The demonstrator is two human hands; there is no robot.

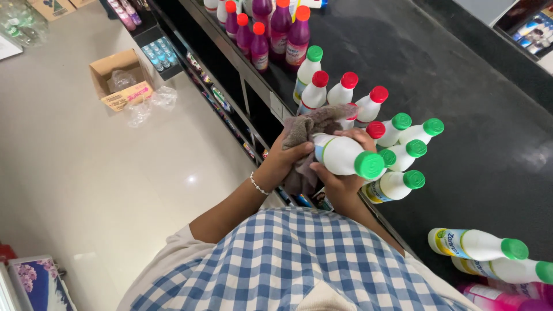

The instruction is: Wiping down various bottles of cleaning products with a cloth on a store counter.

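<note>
1. Holding a white bottle [344, 155] with a green cap on its side above the table [461, 86] edge, the right hand [340, 181] has its grip clamped around the bottle's body.
2. Left hand [288, 155], grip closed on a grey-brown cloth [314, 124], presses the cloth against the bottle's base end.
3. Red-capped bottles [345, 92] and green-capped bottles [409, 150] stand clustered just beyond; purple bottles [276, 31] stand farther back.
</note>
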